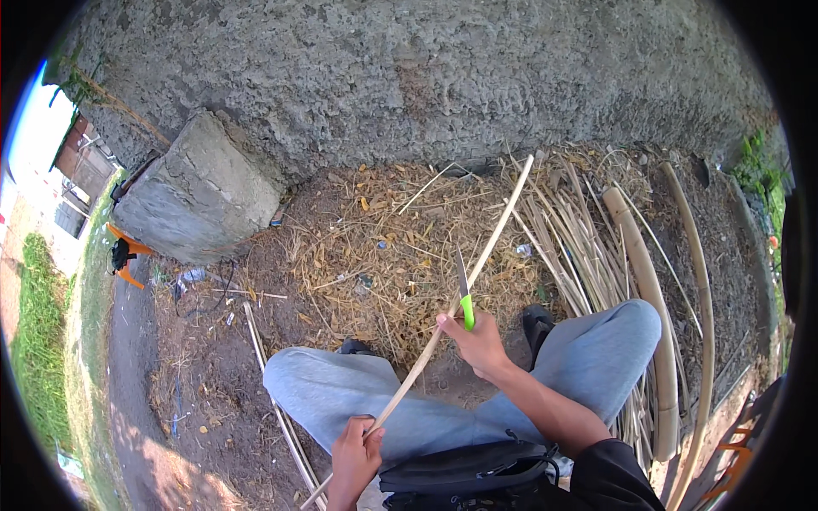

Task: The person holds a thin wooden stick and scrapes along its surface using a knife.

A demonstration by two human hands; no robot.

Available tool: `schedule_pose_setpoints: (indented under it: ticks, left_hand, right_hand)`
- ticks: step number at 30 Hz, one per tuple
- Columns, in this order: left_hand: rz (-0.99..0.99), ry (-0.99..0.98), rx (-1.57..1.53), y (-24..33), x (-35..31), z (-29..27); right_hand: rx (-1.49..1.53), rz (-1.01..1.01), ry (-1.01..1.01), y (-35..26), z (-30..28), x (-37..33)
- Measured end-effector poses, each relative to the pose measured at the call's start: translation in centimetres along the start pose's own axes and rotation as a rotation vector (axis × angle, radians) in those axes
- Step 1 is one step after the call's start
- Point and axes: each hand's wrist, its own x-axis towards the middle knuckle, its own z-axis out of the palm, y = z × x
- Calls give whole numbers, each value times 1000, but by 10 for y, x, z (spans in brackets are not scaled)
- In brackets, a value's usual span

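My right hand [479, 342] grips a knife with a bright green handle [467, 308], its thin blade pointing up and away from me. The blade lies against a long, pale thin cane strip [490, 243] that runs diagonally from lower left to the upper right, ending near the wall. My left hand [354, 458] holds the lower end of that strip, over my left knee. I am seated with both knees in grey trousers [341, 387] spread apart, a black bag [464, 477] on my lap.
A rough concrete wall [443, 85] with a sloped buttress [200, 192] stands ahead. Dry shavings and straw [383, 247] cover the ground. A heap of split canes [579, 238] and two thick bamboo poles [648, 281] lie at right. An orange tool [123, 254] sits at left.
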Motion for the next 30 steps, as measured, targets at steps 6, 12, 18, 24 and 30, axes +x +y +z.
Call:
schedule_pose_setpoints:
  ticks: [6, 12, 18, 24, 30]
  left_hand:
    - [341, 181, 248, 50, 40, -14]
    - [305, 76, -45, 65, 87, 12]
    - [216, 28, -240, 66, 103, 33]
    - [158, 72, -166, 69, 112, 42]
    - [283, 152, -97, 74, 110, 51]
  right_hand:
    - [12, -172, 102, -4, -1, 4]
    - [57, -195, 94, -14, 3, -2]
    - [40, -164, 118, -11, -2, -1]
    - [-2, -177, 93, -7, -5, 0]
    - [29, -144, 123, -9, -3, -1]
